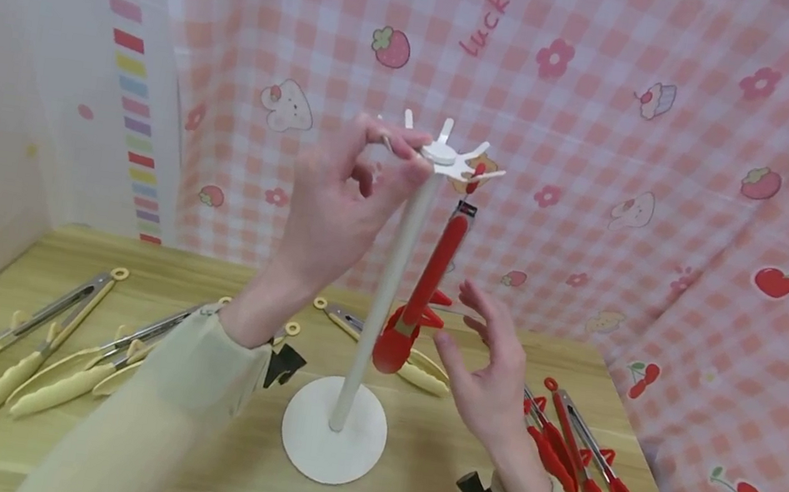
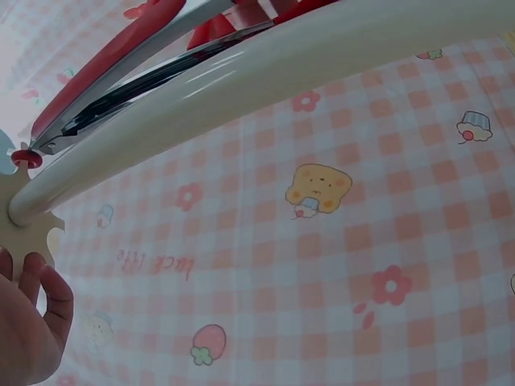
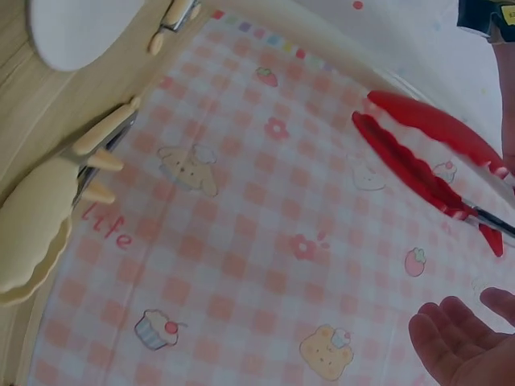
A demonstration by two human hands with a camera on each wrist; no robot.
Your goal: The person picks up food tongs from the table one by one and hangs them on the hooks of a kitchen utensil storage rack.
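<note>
A white stand point(image 1: 390, 279) rises from a round base, with a ring of hooks point(image 1: 441, 154) at its top. My left hand point(image 1: 349, 189) pinches the edge of that hook ring between thumb and fingers, as the left wrist view also shows with the hand point(image 2: 32, 322) beside the pole. Red tongs point(image 1: 437, 269) hang by their loop from a hook on the right side, head down. To the right of these tongs, my right hand point(image 1: 488, 360) hovers with loosely bent fingers and holds nothing. The right wrist view shows the red tong heads point(image 3: 410, 161) apart from the fingers point(image 3: 455, 330).
Cream tongs point(image 1: 39, 347) lie on the wooden table point(image 1: 199, 454) at the left, and another cream pair point(image 1: 422, 372) lies behind the stand. More red tongs point(image 1: 604, 477) lie at the right. A checkered cloth point(image 1: 576, 246) hangs behind.
</note>
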